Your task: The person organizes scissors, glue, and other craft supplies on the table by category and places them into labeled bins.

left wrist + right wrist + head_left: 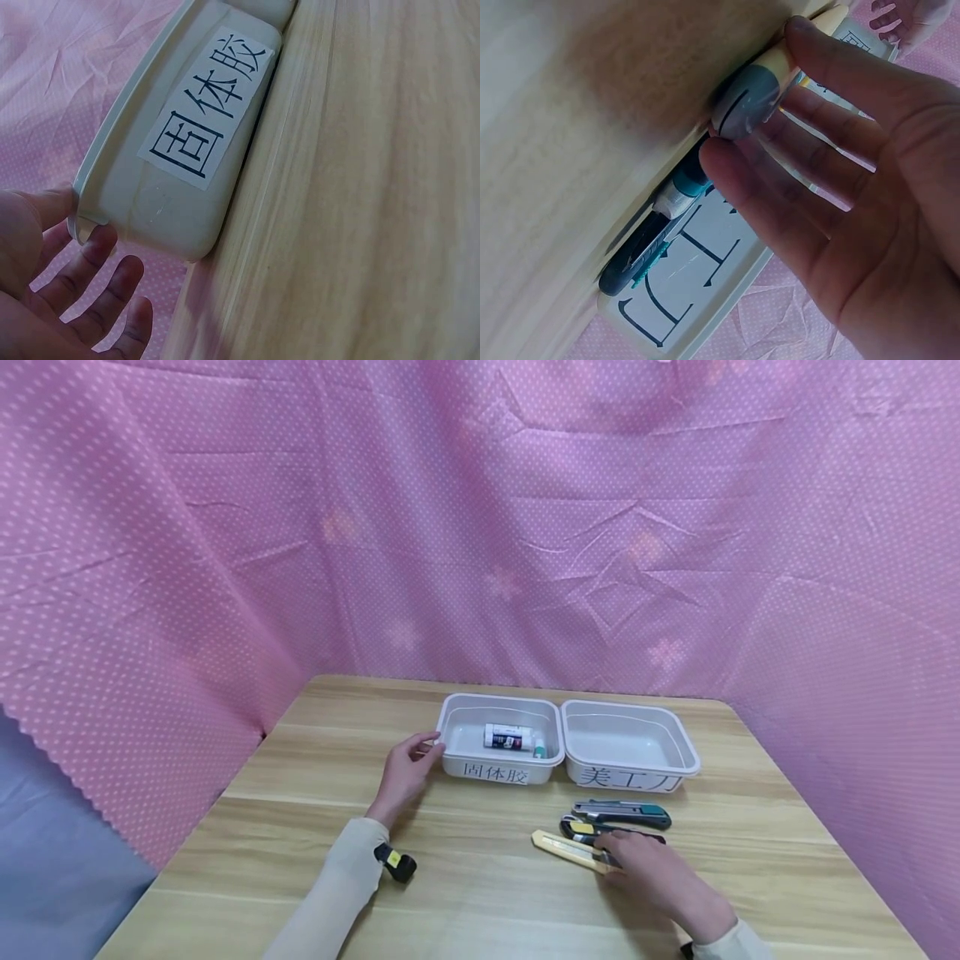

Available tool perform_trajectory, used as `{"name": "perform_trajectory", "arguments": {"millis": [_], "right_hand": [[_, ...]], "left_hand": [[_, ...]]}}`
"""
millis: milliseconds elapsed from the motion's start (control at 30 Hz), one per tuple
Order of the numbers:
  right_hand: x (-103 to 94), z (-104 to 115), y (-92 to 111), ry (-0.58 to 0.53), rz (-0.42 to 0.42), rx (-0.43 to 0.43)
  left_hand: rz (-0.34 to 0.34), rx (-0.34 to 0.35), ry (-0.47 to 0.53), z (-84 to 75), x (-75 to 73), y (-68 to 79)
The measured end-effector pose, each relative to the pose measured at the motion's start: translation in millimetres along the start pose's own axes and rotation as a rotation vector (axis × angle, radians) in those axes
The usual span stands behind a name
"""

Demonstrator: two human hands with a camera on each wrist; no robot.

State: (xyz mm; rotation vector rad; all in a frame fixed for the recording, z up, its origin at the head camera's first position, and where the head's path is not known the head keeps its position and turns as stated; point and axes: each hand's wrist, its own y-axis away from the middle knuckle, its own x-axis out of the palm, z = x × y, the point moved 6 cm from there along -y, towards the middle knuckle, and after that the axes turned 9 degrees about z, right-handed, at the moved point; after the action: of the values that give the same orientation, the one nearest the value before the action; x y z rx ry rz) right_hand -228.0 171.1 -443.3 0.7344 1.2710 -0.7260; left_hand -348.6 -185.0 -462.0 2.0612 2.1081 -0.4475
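Note:
My left hand pinches the left corner rim of a white plastic box between thumb and index finger, its other fingers spread. Inside that box lie a white glue stick with a dark label and a small green-ended tube. With thumb and fingers on either side, my right hand grips a yellow utility knife low at the table. Just beyond it lie a black-and-yellow utility knife, partly hidden by the hand, and a black-and-green utility knife.
A second white box, with nothing visible inside, stands against the first one's right side. Both carry printed labels on their fronts. The wooden table is backed by a pink dotted cloth.

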Motion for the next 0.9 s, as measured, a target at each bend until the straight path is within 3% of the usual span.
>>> {"name": "perform_trajectory", "arguments": {"millis": [500, 900], "right_hand": [[0.0, 0.3, 3.7, 0.034, -0.044, -0.056], [-21.3, 9.4, 0.0, 0.079, -0.126, -0.1]], "left_hand": [[0.002, 0.003, 0.002, -0.5, 0.7, 1.0], [0.0, 0.004, -0.004, 0.2, 0.2, 1.2]]}}
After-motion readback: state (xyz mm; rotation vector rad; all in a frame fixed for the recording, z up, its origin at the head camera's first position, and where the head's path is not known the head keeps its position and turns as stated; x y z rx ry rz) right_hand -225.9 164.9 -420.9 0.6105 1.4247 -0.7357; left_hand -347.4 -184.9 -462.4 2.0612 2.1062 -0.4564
